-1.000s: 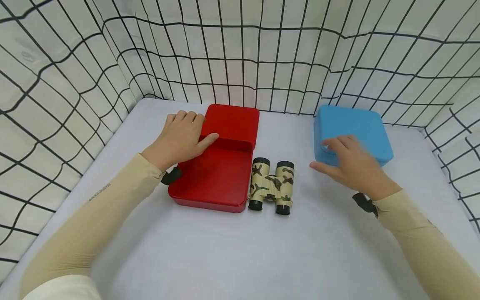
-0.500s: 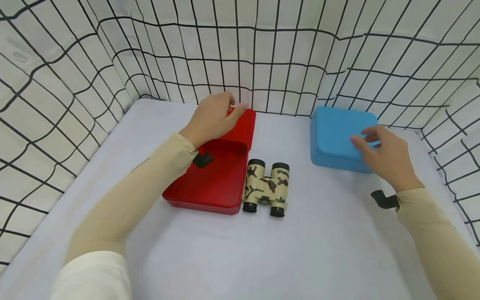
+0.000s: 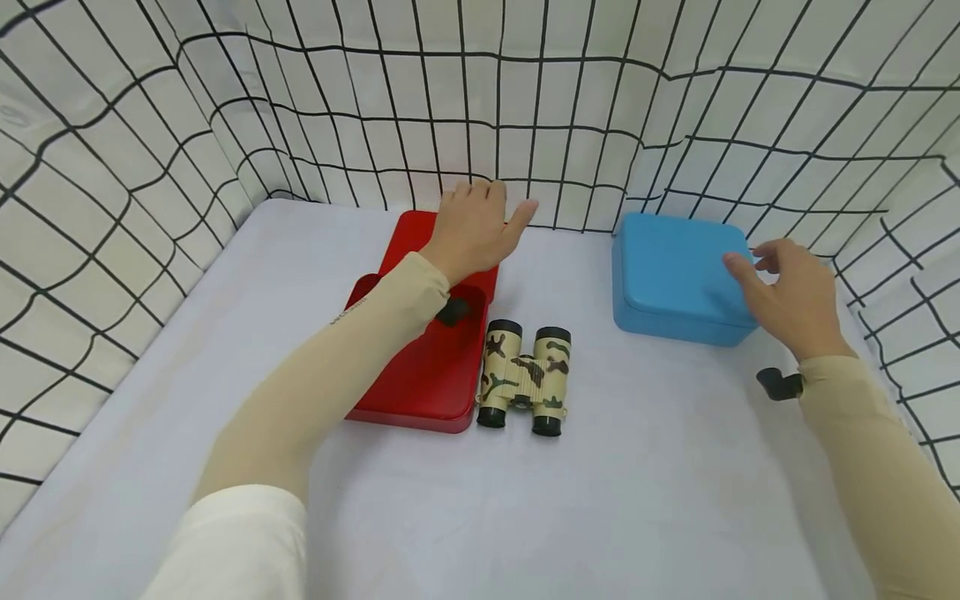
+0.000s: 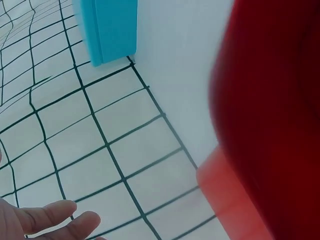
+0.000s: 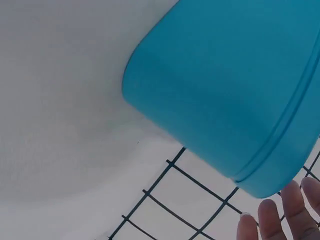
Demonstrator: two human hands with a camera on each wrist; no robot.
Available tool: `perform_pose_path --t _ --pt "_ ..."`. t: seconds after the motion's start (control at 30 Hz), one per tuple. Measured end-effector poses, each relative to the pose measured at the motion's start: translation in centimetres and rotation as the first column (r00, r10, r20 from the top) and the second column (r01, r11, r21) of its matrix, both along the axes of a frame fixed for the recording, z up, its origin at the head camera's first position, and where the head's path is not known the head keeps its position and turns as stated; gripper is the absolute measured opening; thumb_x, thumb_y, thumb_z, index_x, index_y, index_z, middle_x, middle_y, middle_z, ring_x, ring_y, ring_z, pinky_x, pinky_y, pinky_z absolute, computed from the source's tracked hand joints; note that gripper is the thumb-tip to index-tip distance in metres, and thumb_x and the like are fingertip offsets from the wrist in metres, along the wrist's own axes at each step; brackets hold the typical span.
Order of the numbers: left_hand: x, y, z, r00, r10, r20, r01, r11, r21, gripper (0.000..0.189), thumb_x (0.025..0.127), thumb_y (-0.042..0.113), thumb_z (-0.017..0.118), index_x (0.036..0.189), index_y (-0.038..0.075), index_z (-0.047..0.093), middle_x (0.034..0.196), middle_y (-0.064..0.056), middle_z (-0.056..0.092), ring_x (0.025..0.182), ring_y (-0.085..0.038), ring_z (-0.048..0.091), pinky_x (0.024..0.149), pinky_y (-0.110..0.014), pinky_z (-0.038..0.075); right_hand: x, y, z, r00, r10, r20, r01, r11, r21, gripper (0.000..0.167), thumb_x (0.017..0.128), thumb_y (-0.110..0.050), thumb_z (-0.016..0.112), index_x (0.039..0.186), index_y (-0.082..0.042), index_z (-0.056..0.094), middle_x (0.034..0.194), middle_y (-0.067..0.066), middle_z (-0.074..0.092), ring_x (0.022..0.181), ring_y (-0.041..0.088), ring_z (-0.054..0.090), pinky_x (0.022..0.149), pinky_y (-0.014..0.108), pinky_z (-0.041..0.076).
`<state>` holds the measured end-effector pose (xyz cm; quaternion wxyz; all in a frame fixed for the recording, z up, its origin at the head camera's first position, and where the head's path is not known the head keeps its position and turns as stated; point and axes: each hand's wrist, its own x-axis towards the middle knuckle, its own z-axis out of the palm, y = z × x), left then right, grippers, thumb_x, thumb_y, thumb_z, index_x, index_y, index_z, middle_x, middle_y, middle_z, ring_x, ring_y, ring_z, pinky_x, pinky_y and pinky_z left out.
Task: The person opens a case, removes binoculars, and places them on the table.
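A red box [image 3: 431, 375] lies with its lid [image 3: 408, 237] laid back behind it. My left hand [image 3: 476, 229] hovers over that lid, thumb spread, holding nothing; its loosely extended fingers [image 4: 60, 220] show in the left wrist view. Part of the box is hidden under my left forearm. To the right sits a closed blue box [image 3: 684, 279]. My right hand [image 3: 801, 292] is at its right edge, fingers slightly bent. In the right wrist view the fingertips are close to the lid's rim [image 5: 277, 175]; whether they touch it I cannot tell.
Camouflage-patterned binoculars [image 3: 525, 379] lie against the red box's right side. A white cloth [image 3: 585, 508] covers the table. Behind and at both sides stands a black wire grid [image 3: 570, 125] with white sheeting behind it.
My left hand has left the red box's left side and moved right, over the lid. My right hand has shifted right, from the blue box's front to its right edge.
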<state>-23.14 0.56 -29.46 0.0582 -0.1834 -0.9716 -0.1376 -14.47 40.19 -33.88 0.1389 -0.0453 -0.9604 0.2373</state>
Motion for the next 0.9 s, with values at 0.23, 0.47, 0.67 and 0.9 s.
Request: perform_pose_path --t 0.23,0.47,0.67,0.9 --pt "-0.7 3.3 -0.5 1.000 0.019 -0.006 -0.019 0.998 -0.061 0.078 0.105 0.066 0.024 0.148 0.007 0.048 0.152 -0.014 0.055 0.139 -0.034 0.047 0.116 -0.049 0.034 -1.0 0.9 -0.7 0.995 -0.018 0.099 0.013 0.999 0.051 0.089 0.102 -0.065 0.042 0.152 0.008 0.037 0.139 0.040 0.047 0.128 0.056 0.041 0.102 0.072 0.035" --pt "-1.3 6.0 -2.0 0.998 0.046 0.042 -0.040 0.991 -0.125 0.083 0.102 0.072 0.018 0.145 0.009 0.051 0.146 -0.012 0.056 0.135 -0.032 0.046 0.113 -0.048 0.033 -2.3 1.2 -1.2 0.974 -0.006 0.226 -0.017 0.995 0.101 0.103 0.098 -0.076 0.037 0.158 0.007 0.025 0.149 0.043 0.035 0.133 0.060 0.035 0.105 0.079 0.035" --pt "-1.1 8.3 -2.9 0.999 0.048 0.020 -0.044 0.986 -0.164 0.084 0.102 0.074 0.018 0.143 0.010 0.052 0.142 -0.010 0.058 0.133 -0.030 0.048 0.110 -0.046 0.036 -3.2 1.6 -1.0 0.956 -0.009 0.294 -0.055 0.976 0.210 0.110 0.094 -0.082 0.032 0.159 0.007 0.023 0.150 0.044 0.033 0.134 0.064 0.033 0.106 0.080 0.033" --pt "-1.0 10.8 -4.5 0.996 0.024 0.084 -0.008 0.982 -0.189 0.087 0.101 0.075 0.014 0.148 0.012 0.049 0.147 -0.009 0.055 0.136 -0.029 0.048 0.115 -0.046 0.034 -3.7 2.6 -1.0 0.937 -0.034 0.346 -0.056 0.967 0.247 0.113 0.094 -0.083 0.027 0.158 0.011 0.019 0.148 0.047 0.031 0.132 0.068 0.032 0.104 0.082 0.034"
